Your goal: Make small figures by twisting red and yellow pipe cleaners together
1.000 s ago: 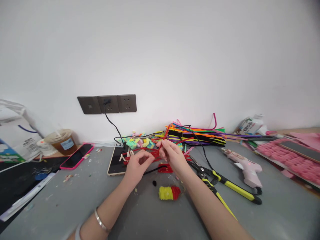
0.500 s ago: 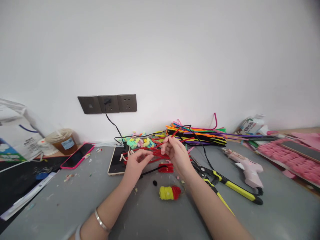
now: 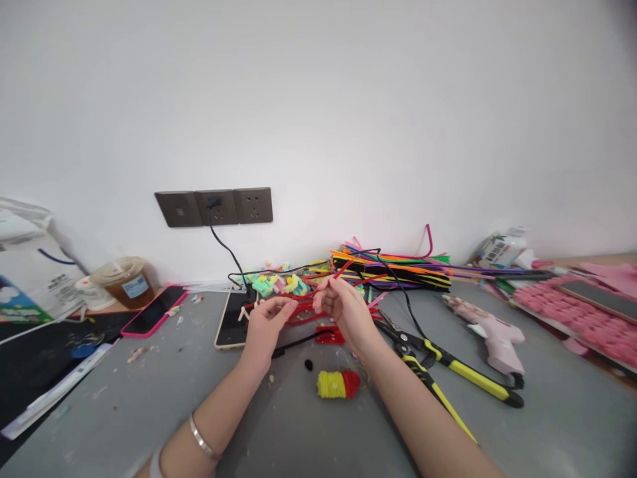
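Observation:
My left hand is closed in a pinch, with a red pipe cleaner running from its fingertips toward my right hand. The right hand pinches the same strand, and an end of it sticks up past the fingers. More red pipe cleaners lie behind and under both hands, so single strands are hard to separate. Below the hands sits a piece wound in yellow and red. Near it are a small black pompom and a flat red piece, partly hidden by my right hand.
Yellow-handled pliers and a pink glue gun lie on the right. A bundle of coloured pipe cleaners rests by the wall. On the left are a pink-cased phone and a drink cup; a tablet lies behind my left hand.
Both hands have shifted slightly to the left, with the red pipe cleaner's raised end moving left and a little lower. The other things on the table stay put.

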Available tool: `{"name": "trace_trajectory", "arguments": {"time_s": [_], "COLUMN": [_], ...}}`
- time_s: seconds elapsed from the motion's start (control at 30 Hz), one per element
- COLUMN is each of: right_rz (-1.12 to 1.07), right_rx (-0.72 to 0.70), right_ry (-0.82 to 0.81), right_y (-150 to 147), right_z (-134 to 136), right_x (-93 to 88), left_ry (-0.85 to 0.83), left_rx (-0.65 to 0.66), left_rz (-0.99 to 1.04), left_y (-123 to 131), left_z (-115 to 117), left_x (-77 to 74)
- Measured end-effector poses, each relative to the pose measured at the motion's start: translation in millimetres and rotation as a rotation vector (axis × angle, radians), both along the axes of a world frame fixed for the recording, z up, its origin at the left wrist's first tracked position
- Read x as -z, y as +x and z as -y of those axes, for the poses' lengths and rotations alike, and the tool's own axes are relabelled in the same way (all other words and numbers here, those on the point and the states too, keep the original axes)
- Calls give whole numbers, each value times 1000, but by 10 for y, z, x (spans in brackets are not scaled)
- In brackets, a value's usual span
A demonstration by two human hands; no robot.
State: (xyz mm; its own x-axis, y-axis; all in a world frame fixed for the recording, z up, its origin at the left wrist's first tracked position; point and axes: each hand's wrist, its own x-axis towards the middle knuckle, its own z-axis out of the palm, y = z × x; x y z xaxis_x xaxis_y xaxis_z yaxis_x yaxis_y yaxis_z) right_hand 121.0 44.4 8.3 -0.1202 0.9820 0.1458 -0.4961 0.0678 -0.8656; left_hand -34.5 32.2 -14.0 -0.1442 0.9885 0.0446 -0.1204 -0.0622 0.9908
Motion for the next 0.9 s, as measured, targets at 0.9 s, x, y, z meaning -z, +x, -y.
{"name": "trace_trajectory", "arguments": {"time_s": [0.9], "right_rz": [182], "right_rx": [76], "right_ry": [95], "right_y": [5], "right_z": [1], "right_x": [47], "left_ry": [156], "left_rx": [223], "left_rz": [-401], "left_y": [-12], "left_z": [12], "left_x": [44]}}
